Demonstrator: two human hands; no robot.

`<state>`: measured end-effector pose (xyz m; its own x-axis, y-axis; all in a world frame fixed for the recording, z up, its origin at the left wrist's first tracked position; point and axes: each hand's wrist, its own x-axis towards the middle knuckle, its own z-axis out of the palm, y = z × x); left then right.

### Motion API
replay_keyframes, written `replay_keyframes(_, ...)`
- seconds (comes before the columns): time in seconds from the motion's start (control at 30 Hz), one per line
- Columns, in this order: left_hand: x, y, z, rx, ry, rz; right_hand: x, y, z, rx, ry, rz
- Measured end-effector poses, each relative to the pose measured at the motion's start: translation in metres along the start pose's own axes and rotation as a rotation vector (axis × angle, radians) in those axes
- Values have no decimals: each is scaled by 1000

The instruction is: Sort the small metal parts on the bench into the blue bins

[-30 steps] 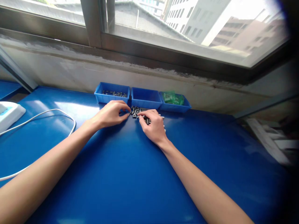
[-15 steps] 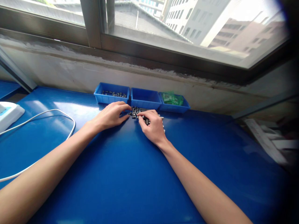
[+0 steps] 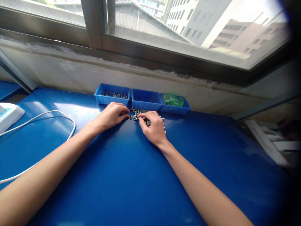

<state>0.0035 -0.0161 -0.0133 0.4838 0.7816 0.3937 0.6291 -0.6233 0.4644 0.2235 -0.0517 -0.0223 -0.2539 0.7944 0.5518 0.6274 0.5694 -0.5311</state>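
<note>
My left hand (image 3: 112,115) is at the left side of a pile of small dark and silvery metal parts (image 3: 135,110). Its thumb and fingertips are pinched together, and a small metal piece (image 3: 131,117) shows right at their tips. Opposite it, my right hand (image 3: 154,127) rests over the right part of the pile with thumb and forefinger closed in a pinch. What lies between those fingers is too small to make out. Longer silvery pieces (image 3: 162,118) poke out beyond the right hand, which hides much of the pile.
Behind the pile stand three blue bins: the left bin (image 3: 110,99) with small metal parts, the middle bin (image 3: 147,105), and the right bin (image 3: 176,109) with green packets (image 3: 174,99). A white cable (image 3: 74,125) and a white device (image 3: 10,117) lie at left.
The thumb and fingers of my left hand have closed together and drawn slightly left from the pile. My right hand has stayed nearly in place.
</note>
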Motion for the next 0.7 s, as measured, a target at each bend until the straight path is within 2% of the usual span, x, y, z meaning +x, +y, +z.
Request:
replay_keyframes(0.23, 1, 3, 0, -189, 110, -139, 0, 0, 0, 8, 4, 2)
replay_keyframes(0.43, 0, 7, -2, -44, -30, -10, 0, 1, 1, 2, -2, 2)
replay_keyframes(0.7, -1, 0, 0, 48, -33, 33, 0, 1, 1, 0, -4, -6)
